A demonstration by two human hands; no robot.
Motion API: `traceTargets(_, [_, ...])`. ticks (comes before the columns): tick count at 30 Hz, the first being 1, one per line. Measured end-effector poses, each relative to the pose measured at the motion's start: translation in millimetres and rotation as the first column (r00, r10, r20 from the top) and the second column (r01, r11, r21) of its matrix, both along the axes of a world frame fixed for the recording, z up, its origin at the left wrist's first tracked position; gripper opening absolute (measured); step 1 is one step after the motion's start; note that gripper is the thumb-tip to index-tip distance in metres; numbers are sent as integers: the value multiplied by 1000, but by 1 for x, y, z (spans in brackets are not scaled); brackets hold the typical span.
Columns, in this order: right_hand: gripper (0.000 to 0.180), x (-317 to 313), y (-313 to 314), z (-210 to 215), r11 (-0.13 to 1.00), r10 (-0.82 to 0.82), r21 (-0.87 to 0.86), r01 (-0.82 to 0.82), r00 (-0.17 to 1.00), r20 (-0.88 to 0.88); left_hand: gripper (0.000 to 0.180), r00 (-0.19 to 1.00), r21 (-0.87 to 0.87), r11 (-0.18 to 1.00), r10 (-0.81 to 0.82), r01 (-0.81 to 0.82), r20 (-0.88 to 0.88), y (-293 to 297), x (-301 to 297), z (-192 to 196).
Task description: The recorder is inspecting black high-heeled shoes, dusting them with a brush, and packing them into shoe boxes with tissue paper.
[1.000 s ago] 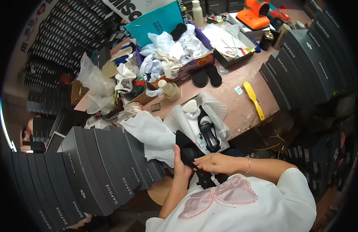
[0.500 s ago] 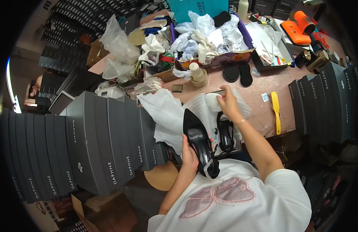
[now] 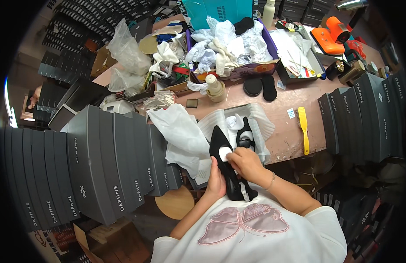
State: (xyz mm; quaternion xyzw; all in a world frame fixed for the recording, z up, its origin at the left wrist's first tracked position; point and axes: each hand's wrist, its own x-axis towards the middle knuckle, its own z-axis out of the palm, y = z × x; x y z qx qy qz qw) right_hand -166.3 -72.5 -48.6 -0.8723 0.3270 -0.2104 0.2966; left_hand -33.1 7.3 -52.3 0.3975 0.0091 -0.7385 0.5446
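My left hand [image 3: 217,180] is wrapped round a black pointed slingback shoe [image 3: 218,139] from its left side. The shoe's toe points away from me and its heel end lies close to my shirt. Between the fingers of my right hand [image 3: 247,164] is a white wad [image 3: 224,153], pressed at the shoe's opening behind the toe; the fingertips are partly hidden. Beyond my right hand, a second black shoe [image 3: 244,128] lies in an open shoe box [image 3: 241,108] lined with white foam sheet [image 3: 261,120]. Another white wad [image 3: 234,122] sits beside it.
White tissue paper [image 3: 179,131] spreads over the box's left side. Grey shoe boxes [image 3: 95,162] stand stacked left, more boxes [image 3: 365,118] right. A yellow brush [image 3: 303,130], a cream bottle [image 3: 215,89] and a purple-edged carton [image 3: 268,68] of crumpled paper are on the table.
My right hand has come back from the box toward me, bringing the white wad to the shoe. The shoe in my left hand has turned. The view has shifted slightly.
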Motion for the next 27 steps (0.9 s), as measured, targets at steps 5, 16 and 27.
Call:
traceTargets(5, [30,13,-47,-29,970,-51,240,36,997,60,74,998,119,993,17,-25,62,7,1,-8])
traceTargets(16, [28,20,-120,-70,990,-133,7,143,939,-318,76,990,72,988,140,-137,-30,15,18,-4])
traceTargets(27, [29,33,-34,-30,988,-157,6,157,987,-45,35,984,41,989,133,-139,114,1,-32,-17])
